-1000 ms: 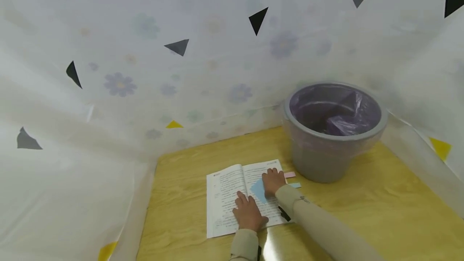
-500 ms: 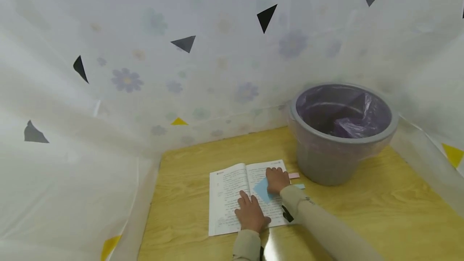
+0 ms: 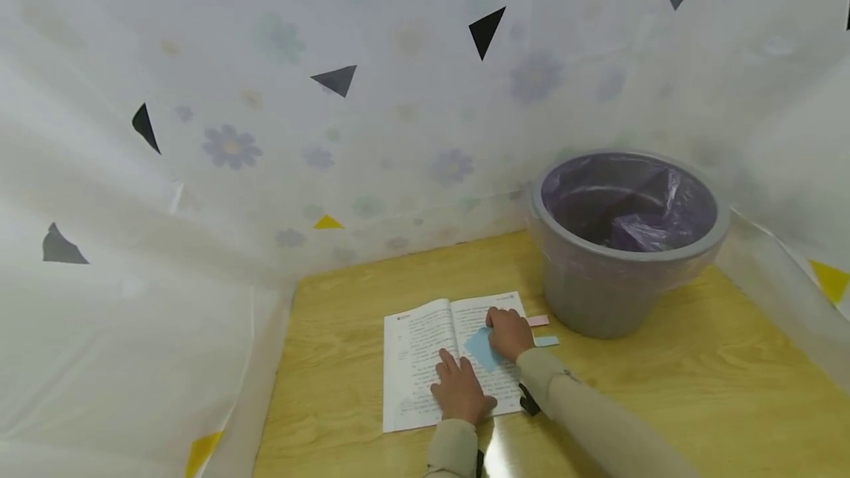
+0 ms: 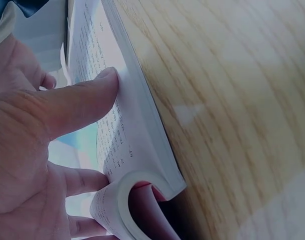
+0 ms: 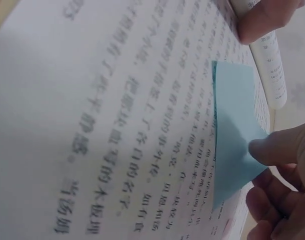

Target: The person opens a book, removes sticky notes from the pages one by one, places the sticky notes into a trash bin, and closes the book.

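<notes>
An open book (image 3: 413, 371) with printed text lies on the wooden table. My left hand (image 3: 458, 393) rests across its pages near the fold, fingers spread. In the left wrist view the thumb (image 4: 87, 102) presses on the page near the book's edge. A light blue sticky note (image 5: 237, 115) lies over the right page's text. My right hand (image 3: 510, 334) pinches one corner of it, thumb on top and the other fingers curled below. The right hand covers part of the note in the head view.
A grey bucket (image 3: 591, 293) lined with a purple plastic bag stands at the back right, close to the book. Pink (image 3: 538, 321) and blue (image 3: 547, 341) page tabs stick out from the book's right side. Flower-patterned sheeting (image 3: 372, 168) surrounds the table.
The head view has shifted slightly. My right hand has turned a little on the note, and more of the blue tab beside it shows. The left hand stays on the book.
</notes>
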`<state>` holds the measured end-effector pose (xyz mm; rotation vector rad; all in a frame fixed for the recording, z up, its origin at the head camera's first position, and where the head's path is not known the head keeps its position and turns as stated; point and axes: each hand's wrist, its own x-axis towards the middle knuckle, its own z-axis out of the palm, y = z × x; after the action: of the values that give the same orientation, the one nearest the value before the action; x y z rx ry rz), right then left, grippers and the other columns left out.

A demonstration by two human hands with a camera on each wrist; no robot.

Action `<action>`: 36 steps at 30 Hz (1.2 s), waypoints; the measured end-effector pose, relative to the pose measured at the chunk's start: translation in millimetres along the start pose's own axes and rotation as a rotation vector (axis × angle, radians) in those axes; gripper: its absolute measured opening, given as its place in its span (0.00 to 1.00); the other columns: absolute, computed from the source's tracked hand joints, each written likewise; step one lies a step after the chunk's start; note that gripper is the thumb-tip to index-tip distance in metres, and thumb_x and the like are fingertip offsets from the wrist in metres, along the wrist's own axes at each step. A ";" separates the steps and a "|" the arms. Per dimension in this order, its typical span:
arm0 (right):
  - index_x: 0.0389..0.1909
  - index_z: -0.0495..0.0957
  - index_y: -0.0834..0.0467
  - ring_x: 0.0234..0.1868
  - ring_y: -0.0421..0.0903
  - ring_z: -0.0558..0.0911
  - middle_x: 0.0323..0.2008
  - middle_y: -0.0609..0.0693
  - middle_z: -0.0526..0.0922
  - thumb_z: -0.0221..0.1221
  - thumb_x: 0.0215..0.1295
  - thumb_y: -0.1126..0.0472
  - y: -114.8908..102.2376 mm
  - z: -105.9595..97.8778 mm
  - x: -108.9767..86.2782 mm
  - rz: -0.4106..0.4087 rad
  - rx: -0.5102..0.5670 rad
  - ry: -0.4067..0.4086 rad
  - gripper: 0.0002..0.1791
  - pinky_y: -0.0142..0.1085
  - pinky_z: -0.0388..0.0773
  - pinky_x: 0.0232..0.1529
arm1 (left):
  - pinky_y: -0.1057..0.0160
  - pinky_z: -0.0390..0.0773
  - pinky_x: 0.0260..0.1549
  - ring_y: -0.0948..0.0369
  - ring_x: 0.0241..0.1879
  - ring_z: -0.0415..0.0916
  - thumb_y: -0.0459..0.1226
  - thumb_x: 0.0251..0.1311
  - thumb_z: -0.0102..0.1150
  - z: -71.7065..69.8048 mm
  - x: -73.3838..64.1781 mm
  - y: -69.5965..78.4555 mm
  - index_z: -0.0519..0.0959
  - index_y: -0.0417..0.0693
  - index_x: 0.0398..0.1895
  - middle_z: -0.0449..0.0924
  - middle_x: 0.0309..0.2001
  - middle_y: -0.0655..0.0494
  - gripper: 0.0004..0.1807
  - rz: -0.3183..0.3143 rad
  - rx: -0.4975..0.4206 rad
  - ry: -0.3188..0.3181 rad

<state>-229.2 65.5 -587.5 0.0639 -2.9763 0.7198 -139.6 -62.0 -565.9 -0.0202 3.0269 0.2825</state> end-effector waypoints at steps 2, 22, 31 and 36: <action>0.30 0.78 0.56 0.29 0.50 0.77 0.28 0.52 0.84 0.60 0.59 0.67 -1.3 0.5 0.0 -0.028 0.032 0.053 0.03 0.47 0.76 0.34 | 0.41 0.77 0.45 0.44 0.63 0.66 0.56 0.35 0.79 -2.1 0.1 -1.1 0.74 0.41 0.62 0.61 0.70 0.35 0.49 -0.004 0.005 -0.003; 0.46 0.80 0.57 0.38 0.50 0.82 0.40 0.55 0.86 0.60 0.64 0.60 2.6 4.6 -10.3 0.042 0.210 -0.024 0.11 0.49 0.79 0.41 | 0.40 0.77 0.51 0.44 0.69 0.63 0.60 0.39 0.76 2.4 -1.9 -6.3 0.70 0.46 0.68 0.58 0.74 0.36 0.52 -0.013 0.031 -0.051; 0.64 0.71 0.64 0.60 0.63 0.79 0.60 0.63 0.80 0.58 0.65 0.60 8.0 2.9 -24.0 0.110 0.277 -0.084 0.27 0.57 0.76 0.59 | 0.40 0.75 0.52 0.45 0.70 0.62 0.60 0.39 0.76 2.2 -2.2 -6.6 0.70 0.47 0.68 0.57 0.75 0.37 0.52 -0.021 0.006 -0.055; 0.63 0.72 0.66 0.60 0.64 0.78 0.59 0.65 0.80 0.58 0.64 0.62 9.1 3.4 -30.3 0.108 0.293 -0.085 0.26 0.58 0.75 0.60 | 0.40 0.74 0.54 0.45 0.71 0.60 0.60 0.40 0.75 1.4 -3.9 -7.8 0.69 0.48 0.69 0.55 0.76 0.37 0.52 -0.022 0.002 -0.074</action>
<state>-199.8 72.6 -597.3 -0.0507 -2.9457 1.1901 -135.4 -69.4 -568.2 -0.0419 2.9519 0.2723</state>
